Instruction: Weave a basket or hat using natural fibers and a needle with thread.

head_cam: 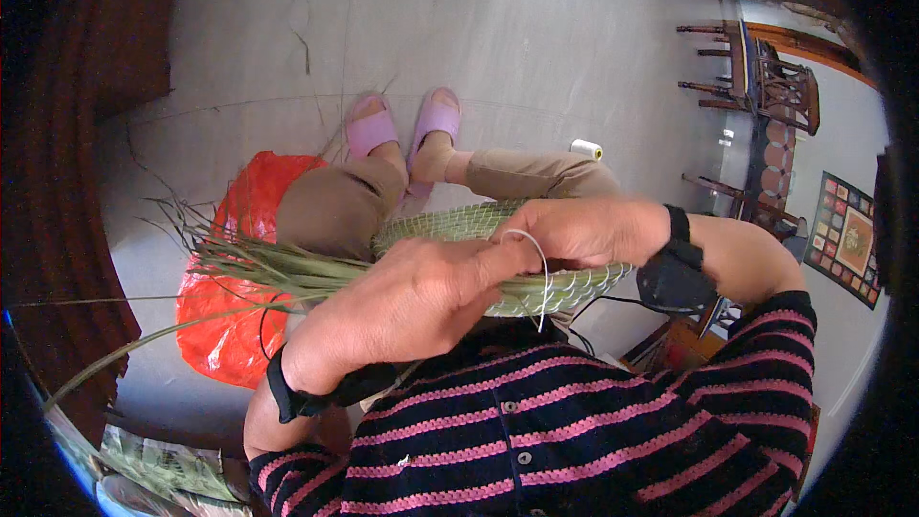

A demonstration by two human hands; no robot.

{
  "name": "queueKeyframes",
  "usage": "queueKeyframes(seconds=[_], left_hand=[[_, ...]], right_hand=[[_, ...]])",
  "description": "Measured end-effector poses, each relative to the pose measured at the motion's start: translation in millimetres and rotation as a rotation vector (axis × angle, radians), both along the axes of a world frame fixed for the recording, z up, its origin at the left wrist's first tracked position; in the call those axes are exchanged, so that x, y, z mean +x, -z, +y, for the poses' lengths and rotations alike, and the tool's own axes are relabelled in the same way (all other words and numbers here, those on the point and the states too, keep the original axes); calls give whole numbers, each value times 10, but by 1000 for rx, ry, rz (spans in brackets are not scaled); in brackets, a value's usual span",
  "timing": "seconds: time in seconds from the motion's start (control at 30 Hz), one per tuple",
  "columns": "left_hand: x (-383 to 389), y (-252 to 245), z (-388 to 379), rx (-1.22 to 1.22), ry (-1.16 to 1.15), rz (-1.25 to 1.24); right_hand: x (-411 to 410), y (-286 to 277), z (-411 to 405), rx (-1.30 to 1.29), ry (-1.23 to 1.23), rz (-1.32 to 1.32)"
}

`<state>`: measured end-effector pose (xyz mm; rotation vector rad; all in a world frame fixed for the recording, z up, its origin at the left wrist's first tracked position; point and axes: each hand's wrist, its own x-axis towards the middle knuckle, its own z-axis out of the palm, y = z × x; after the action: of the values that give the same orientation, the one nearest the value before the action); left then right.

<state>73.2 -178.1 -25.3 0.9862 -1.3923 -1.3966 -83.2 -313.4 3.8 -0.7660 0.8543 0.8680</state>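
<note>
A shallow piece of coiled green grass [445,221], bound with rows of white stitches, lies across the lap. My left hand [416,294] is closed around a bundle of long grass stems [287,266] at the coil's near edge. Loose stem ends fan out to the left, past the wrist. My right hand [589,230] is curled at the rim, its fingertips meeting those of the left. A loop of white thread [544,273] arcs from the right fingertips down over the stitched edge. What sits between the fingertips is hidden, so a needle cannot be made out.
A red plastic bag [222,345] rests by the left leg, under the stem ends. On the floor [502,29] are a white thread spool [587,149] and stray grass strands [305,50]. Wooden chairs [732,64] stand at the right, dark wooden furniture [136,36] at the left.
</note>
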Motion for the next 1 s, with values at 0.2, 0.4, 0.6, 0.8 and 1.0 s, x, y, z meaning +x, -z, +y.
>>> queueKeyframes(seconds=[0.2,0.4,0.6,0.8,1.0], left_hand=[[11,51,-43,6,22,-45],[21,0,-38,8,59,-123],[24,-85,-61,56,98,-126],[28,-108,-98,-8,116,-207],[46,-83,-84,3,98,-157]], right_hand=[[-36,276,-191,-120,150,-89],[129,208,-329,-291,529,4],[207,169,-281,-102,548,-175],[186,446,-468,7,690,-49],[175,266,-432,-142,708,-105]])
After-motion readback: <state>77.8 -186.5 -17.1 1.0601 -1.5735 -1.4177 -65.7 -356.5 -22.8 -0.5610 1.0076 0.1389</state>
